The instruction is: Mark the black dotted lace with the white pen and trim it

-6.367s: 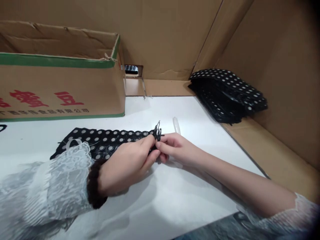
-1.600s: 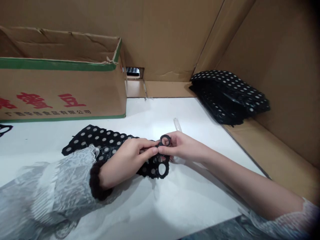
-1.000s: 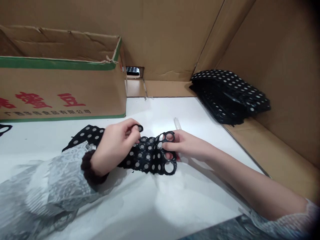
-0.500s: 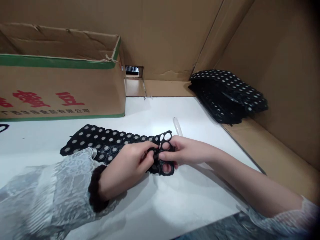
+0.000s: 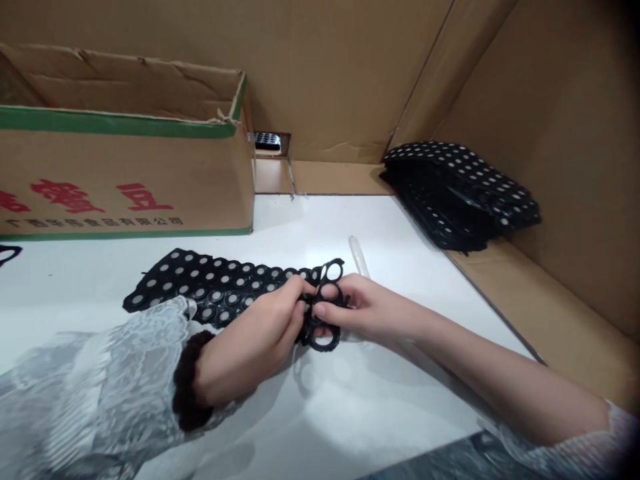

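On the white bench (image 5: 380, 413), right in front of the person, both hands are meeting at the right-hand end of a black sheet of rings (image 5: 220, 288). The left hand (image 5: 250, 347) is pinching that end between thumb and fingertips, and the right hand (image 5: 367, 312) is pinching it too from the opposite side, fingers curled in around the open rings. The sheet is lying flat with its long axis running left to right, stretching away under the lace sleeve (image 5: 100, 393) toward the left, so the worked end is sitting directly between the two hands, with neither clearly nearer. Just beyond the right hand, a small clear tube (image 5: 359, 255) is resting on the bench. Farther right, a stack of black sheets (image 5: 460, 193) is leaning in the corner, and a cardboard box (image 5: 125, 173) is standing at the back left.
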Motion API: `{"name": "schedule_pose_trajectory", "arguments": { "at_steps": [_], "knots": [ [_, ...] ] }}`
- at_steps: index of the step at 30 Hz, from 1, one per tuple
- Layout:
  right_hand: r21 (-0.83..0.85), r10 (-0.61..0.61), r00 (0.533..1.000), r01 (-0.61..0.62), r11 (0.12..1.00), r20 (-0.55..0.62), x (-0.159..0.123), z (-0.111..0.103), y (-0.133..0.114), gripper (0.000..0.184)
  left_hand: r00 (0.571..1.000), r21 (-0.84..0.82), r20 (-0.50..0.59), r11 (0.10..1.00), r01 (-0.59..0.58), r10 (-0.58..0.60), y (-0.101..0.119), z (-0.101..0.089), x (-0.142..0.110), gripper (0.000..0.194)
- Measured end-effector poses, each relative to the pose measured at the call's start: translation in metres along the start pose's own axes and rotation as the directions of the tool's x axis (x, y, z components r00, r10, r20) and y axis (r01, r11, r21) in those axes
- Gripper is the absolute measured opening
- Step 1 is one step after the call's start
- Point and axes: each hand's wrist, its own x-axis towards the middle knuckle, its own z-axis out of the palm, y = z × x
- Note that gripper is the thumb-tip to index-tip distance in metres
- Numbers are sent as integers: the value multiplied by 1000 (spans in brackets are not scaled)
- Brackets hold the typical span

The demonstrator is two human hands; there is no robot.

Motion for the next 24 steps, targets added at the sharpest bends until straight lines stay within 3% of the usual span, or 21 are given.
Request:
{"name": "schedule_pose_trajectory", "arguments": {
  "at_steps": [4, 7, 9, 11, 15, 19, 24],
  "knots": [
    [70, 18, 999, -16, 997, -36, 1, -4, 2, 20, 983, 137, -184, 989, 47, -21, -9, -13, 6, 19],
    [110, 61, 996, -54, 992, -59, 1, -7, 3, 21, 890, 160, -443, 966, 201, -112, -20, -31, 12, 22],
    [108, 90, 996, -86, 990, -28, 1, -7, 4, 23, 835, 120, -534, 966, 231, -134, -24, -37, 14, 27],
    [72, 82, 996, -83, 994, 17, 1, -7, 4, 26, 869, 116, -483, 976, 186, -108, -23, -36, 13, 29],
    [-1, 65, 991, -65, 998, 119, 0, -7, 2, 32, 971, 107, -231, 990, 91, -64, -11, -19, 5, 16],
    [-64, 94, 979, -83, 994, 180, -2, -7, -1, 24, 991, 4, -45, 992, 126, -125, -2, -6, -3, 13],
    [-35, 39, 993, -35, 999, 115, -1, -3, -4, 15, 980, -77, 141, 985, 154, -142, 0, -3, -4, 13]
  ]
}}
